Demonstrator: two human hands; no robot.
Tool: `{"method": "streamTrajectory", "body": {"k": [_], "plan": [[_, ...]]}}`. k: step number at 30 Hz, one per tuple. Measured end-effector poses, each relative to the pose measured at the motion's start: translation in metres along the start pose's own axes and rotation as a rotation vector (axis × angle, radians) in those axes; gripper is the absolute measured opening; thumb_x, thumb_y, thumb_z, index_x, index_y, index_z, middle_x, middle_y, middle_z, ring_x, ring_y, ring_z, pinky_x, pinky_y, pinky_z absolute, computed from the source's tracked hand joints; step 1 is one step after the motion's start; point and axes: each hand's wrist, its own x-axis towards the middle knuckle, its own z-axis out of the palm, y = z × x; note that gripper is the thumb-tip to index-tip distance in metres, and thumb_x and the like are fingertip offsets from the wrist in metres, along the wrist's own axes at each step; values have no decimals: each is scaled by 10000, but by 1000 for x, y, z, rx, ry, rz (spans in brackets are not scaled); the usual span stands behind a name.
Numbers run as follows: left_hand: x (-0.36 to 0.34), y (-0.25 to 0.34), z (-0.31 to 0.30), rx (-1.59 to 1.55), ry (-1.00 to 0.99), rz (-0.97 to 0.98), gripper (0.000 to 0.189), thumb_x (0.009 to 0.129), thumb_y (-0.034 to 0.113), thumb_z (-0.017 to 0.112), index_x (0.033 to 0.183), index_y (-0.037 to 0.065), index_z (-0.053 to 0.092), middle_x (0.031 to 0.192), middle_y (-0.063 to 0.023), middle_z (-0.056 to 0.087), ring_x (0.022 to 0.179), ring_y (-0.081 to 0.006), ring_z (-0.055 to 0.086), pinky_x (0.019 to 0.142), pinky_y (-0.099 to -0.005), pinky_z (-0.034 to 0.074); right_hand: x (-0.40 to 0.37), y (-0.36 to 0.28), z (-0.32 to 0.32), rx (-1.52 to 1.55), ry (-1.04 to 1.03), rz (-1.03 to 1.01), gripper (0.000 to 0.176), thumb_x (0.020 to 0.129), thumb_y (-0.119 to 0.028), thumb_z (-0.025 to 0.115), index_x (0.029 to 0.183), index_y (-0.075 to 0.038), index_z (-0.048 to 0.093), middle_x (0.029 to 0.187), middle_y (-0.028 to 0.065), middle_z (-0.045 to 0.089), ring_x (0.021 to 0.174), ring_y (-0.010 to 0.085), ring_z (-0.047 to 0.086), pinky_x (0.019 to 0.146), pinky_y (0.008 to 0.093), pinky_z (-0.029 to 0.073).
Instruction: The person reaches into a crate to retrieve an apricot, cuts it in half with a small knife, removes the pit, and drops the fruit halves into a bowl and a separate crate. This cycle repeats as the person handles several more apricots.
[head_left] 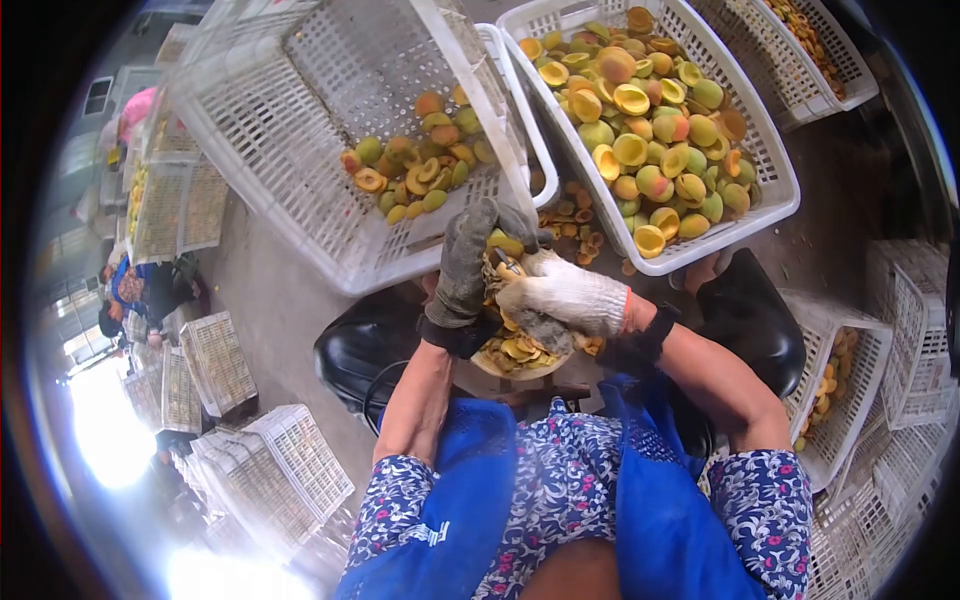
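Observation:
My left hand (pixel 465 265), in a dirty grey glove, is closed around a yellow-green peach piece (pixel 506 243). Against it works my right hand (pixel 572 297), in a white knit glove with a soiled palm, its fingers curled around a small metal-tipped tool (pixel 510 264); most of the tool is hidden. Directly beneath both hands, a round shallow container (pixel 545 371) holds peach scraps and slices (pixel 515 352). Ahead on the left, a tilted white crate (pixel 330 255) contains a small heap of peach halves (pixel 425 160).
A white crate (pixel 650 265) full of halved peaches stands ahead on the right. Scraps (pixel 572 225) lie on the floor between the crates. More crates (pixel 845 400) stand at right, others (pixel 270 465) at left. Another person (pixel 130 285) sits far left.

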Motion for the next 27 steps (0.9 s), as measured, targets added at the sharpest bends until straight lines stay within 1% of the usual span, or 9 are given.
{"method": "streamTrajectory", "body": {"k": [3, 13, 15, 16, 19, 21, 23, 25, 27], "plan": [[-17, 2, -2, -149, 10, -108, 472, 964, 399, 450, 763, -13, 563, 777, -106, 549, 718, -234, 579, 827, -421, 520, -12, -8, 9, 370, -132, 68, 272, 857, -264, 612, 1013, -41, 602, 770, -2, 594, 639, 61, 538, 550, 237, 447], [-77, -46, -41, -555, 688, 31, 397, 978, 398, 399, 863, 46, 542, 842, -93, 590, 786, -234, 617, 778, -439, 550, -24, 2, 11, -1124, -75, 67, 274, 867, -219, 496, 976, -17, 646, 960, 208, 657, 846, 343, 649, 740, 396, 505], [-56, 13, -14, 791, 584, 65, 365, 980, 354, 419, 994, 20, 565, 919, -83, 604, 870, -236, 614, 805, -415, 534, -19, 14, 8, -1182, -151, 116, 258, 864, -201, 493, 962, -20, 648, 933, 200, 663, 836, 337, 652, 730, 407, 509], [-41, 30, -6, 796, 587, 62, 365, 980, 354, 419, 994, 20, 565, 919, -83, 604, 870, -236, 614, 805, -415, 534, -14, 22, 9, -1232, -227, 174, 243, 860, -183, 490, 948, -23, 650, 905, 193, 668, 826, 331, 656, 720, 418, 514], [20, 47, -16, -271, 430, 137, 360, 981, 305, 442, 1160, 5, 534, 999, -54, 596, 927, -224, 609, 850, -370, 507, -7, 34, 15, -1133, -151, -44, 223, 861, -163, 486, 912, -24, 652, 819, 180, 675, 768, 307, 671, 661, 421, 526], [52, 42, -70, 701, 222, 88, 360, 954, 220, 469, 1248, 16, 502, 1023, -80, 604, 922, -239, 613, 871, -352, 484, -2, 31, 10, -1114, -213, 98, 222, 860, -155, 481, 902, -22, 653, 762, 173, 673, 678, 290, 674, 593, 410, 530], [84, -32, -194, 2046, 56, 713, 292, 892, 169, 490, 1144, 49, 578, 972, -110, 632, 887, -288, 628, 791, -377, 501, -7, 30, 5, -1093, -95, 96, 165, 794, -146, 517, 866, -30, 610, 694, 166, 646, 626, 331, 654, 523, 438, 519], [85, -57, -252, 1798, 191, 90, 241, 823, 129, 502, 1031, 95, 618, 903, -117, 643, 822, -329, 632, 690, -437, 508, -5, 53, 1, -1094, -104, 90, 175, 804, -148, 507, 878, -27, 609, 683, 162, 641, 625, 336, 651, 525, 447, 517], [82, -75, -291, 1930, 185, 69, 152, 802, 127, 525, 896, 135, 644, 848, -74, 649, 768, -303, 647, 602, -453, 499, -7, 54, 1, -1117, -91, 44, 164, 801, -145, 516, 882, -37, 610, 689, 160, 641, 623, 334, 649, 533, 447, 519]]}}
